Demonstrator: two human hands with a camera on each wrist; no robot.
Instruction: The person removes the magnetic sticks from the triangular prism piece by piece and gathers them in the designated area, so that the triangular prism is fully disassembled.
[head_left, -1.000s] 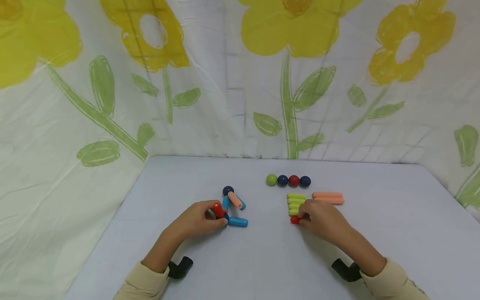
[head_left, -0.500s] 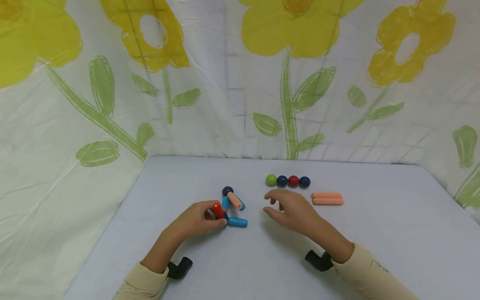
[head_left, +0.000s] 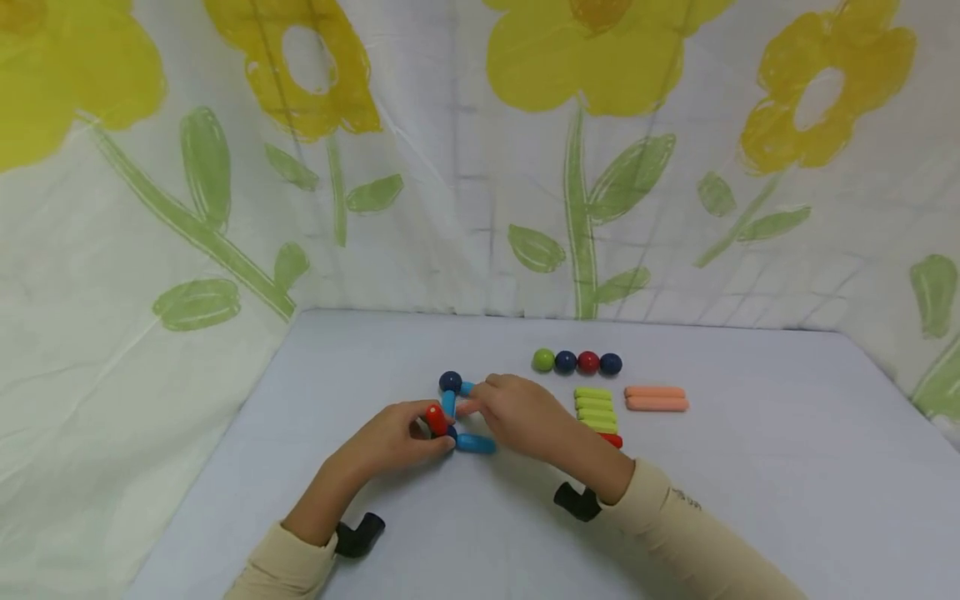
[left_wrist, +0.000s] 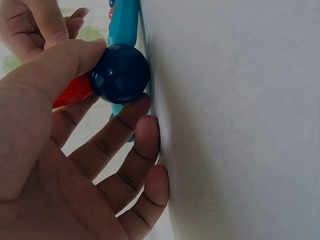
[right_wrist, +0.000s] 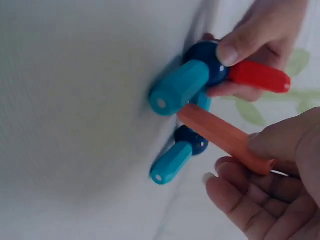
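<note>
My left hand (head_left: 397, 437) pinches a dark blue ball (left_wrist: 120, 74) between thumb and fingers, at the near end of a small stick-and-ball frame. From that ball a red rod (head_left: 436, 419) rises at a slant, and a blue rod (head_left: 476, 443) points right along the table. Another blue rod (head_left: 448, 402) links it to a far dark blue ball (head_left: 450, 382), which bears its own blue rod (right_wrist: 172, 162). Between thumb and fingers, my right hand (head_left: 525, 417) holds an orange rod (right_wrist: 220, 132). Its free end looks apart from the far ball.
Toward the back lies a row of balls: one green (head_left: 543, 360), two dark blue (head_left: 566, 362) and one red (head_left: 588, 363). Right of my right hand are several yellow-green rods (head_left: 594, 404), a partly covered red rod (head_left: 611, 439) and two orange rods (head_left: 655, 398).
My right hand has left the red rod by the yellow-green ones, moved left and grasped the orange rod at the far ball. That rod has swung. My left hand stays put.
</note>
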